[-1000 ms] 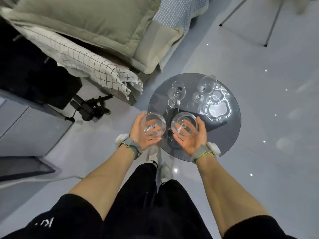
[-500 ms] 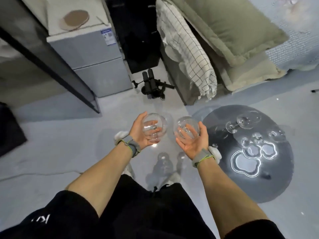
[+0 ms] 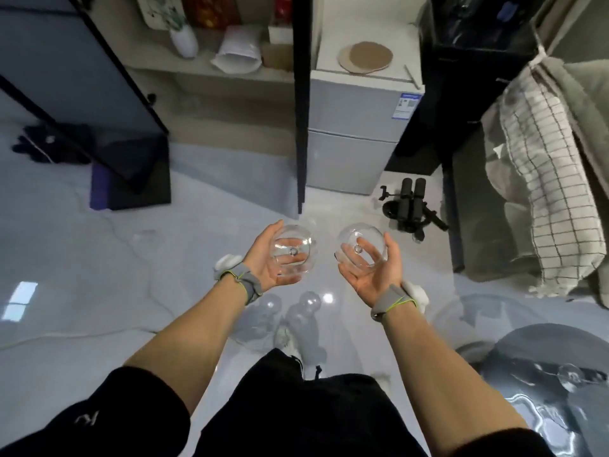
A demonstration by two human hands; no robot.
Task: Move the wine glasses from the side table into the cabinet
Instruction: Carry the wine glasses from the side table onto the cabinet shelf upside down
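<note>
left hand point(image 3: 268, 258) palm up, fingers curled under and round the bowl of a wine glass point(image 3: 292, 250), grip grasping it from below. right hand point(image 3: 374, 270) same, fingers cupped round the bowl of a 2nd glass point(image 3: 360, 245). both glasses seen straight down thru the rim, so stems and feet are hidden under the bowls and palms; only a small round blob shows at each bowl's centre. glasses sit side by side, apart, not touching, held over the floor point(image 3: 115, 275), centre of view.

bench point(image 3: 514, 357), round dark top, near right corner, cut off by the frame edge. one more glass point(image 3: 568, 374) on it, blurred, can't tell upright or lying. bright curvy glare on the top, source unclear.

cabinet point(image 3: 230, 70) far centre-left, open shelf w/ white vase point(image 3: 184, 41), white paper-like bundle point(image 3: 237, 54), boxes behind cut off at the top edge. dark glass door point(image 3: 108, 67) swung open on the left, frame blurry. black upright panel point(image 3: 301, 103) splits cabinet from small grey fridge point(image 3: 356, 127), round brown mats point(image 3: 367, 57) on its top.

black gimbal-like device point(image 3: 410, 206) on the floor right of the fridge. checked blanket point(image 3: 547, 179) and green bedding point(image 3: 586, 103) far right, cut off. dark heap point(image 3: 49, 143) far left, too blurred to id. floor reflections of the glasses show below the wrists, grey wristbands point(image 3: 248, 282) on both arms.
</note>
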